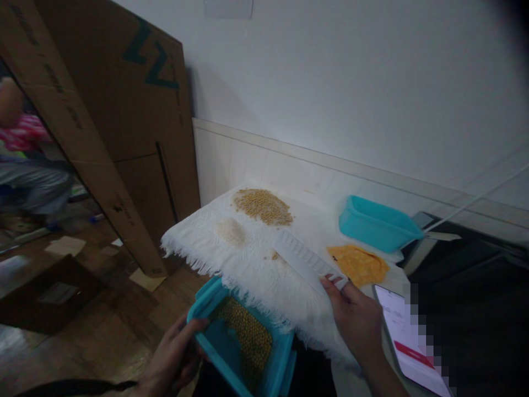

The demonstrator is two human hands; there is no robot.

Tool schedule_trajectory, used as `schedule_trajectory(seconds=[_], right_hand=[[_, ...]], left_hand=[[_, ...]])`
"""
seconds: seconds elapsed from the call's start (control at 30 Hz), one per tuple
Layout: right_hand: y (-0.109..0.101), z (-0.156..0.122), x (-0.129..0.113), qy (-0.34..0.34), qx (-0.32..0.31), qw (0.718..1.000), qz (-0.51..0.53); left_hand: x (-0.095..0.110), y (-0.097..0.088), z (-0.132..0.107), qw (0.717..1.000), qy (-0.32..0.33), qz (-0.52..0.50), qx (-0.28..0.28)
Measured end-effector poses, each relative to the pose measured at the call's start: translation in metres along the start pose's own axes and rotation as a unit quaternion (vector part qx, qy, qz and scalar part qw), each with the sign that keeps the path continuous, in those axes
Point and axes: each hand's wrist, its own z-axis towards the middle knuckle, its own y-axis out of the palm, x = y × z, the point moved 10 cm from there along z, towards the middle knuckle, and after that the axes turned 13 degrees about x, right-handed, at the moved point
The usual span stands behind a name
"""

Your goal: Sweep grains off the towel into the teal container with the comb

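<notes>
My left hand (182, 350) grips the near-left rim of a blue plastic bin (215, 353), fingers closed around its edge. Yellow soybeans (248, 331) lie inside the bin, which is tilted just below the table's fringed edge. In my right hand (357, 314) is a long white slotted plastic strip (303, 259), its far end resting on or just over the white cloth (198, 242). A few loose beans (273, 255) are beside that far end. Further back sits a pile of soybeans (262, 205), with a small heap of white grains (231, 231) to its left.
A second blue bin (372, 223) stands at the back right, with a folded yellow cloth (359, 264) before it. A phone (409, 342) lies at the right edge. A tall cardboard box (124, 99) stands left; beyond it a person's sleeve (25, 132) shows.
</notes>
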Motion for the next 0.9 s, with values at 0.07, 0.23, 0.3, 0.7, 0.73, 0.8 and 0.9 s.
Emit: schedule_trajectory(seconds=[0.07,0.23,0.3,0.7,0.73,0.8,0.9], right_hand=[[0.004,0.001,0.001,-0.006,-0.001,1.0,-0.002],[0.013,-0.003,0.0,-0.006,-0.024,1.0,-0.001],[0.016,-0.005,-0.001,0.0,-0.036,0.999,0.0],[0.027,-0.012,-0.008,0.056,-0.067,0.995,0.042],[0.027,-0.012,-0.007,0.06,-0.067,0.995,0.048],[0.028,-0.012,-0.005,0.066,-0.074,0.993,0.059],[0.03,-0.011,-0.004,0.066,-0.081,0.993,0.062]], left_hand=[[-0.002,0.0,0.002,1.0,0.0,-0.003,-0.002],[-0.002,0.0,0.001,1.0,-0.003,0.0,-0.003],[0.002,0.002,-0.002,1.0,-0.005,-0.003,-0.01],[0.004,0.006,-0.006,1.0,-0.016,-0.003,-0.007],[0.004,0.005,-0.005,1.0,-0.017,-0.004,-0.008],[0.004,0.003,-0.005,1.0,-0.016,-0.003,-0.001],[0.003,0.0,-0.006,1.0,-0.013,0.001,0.008]])
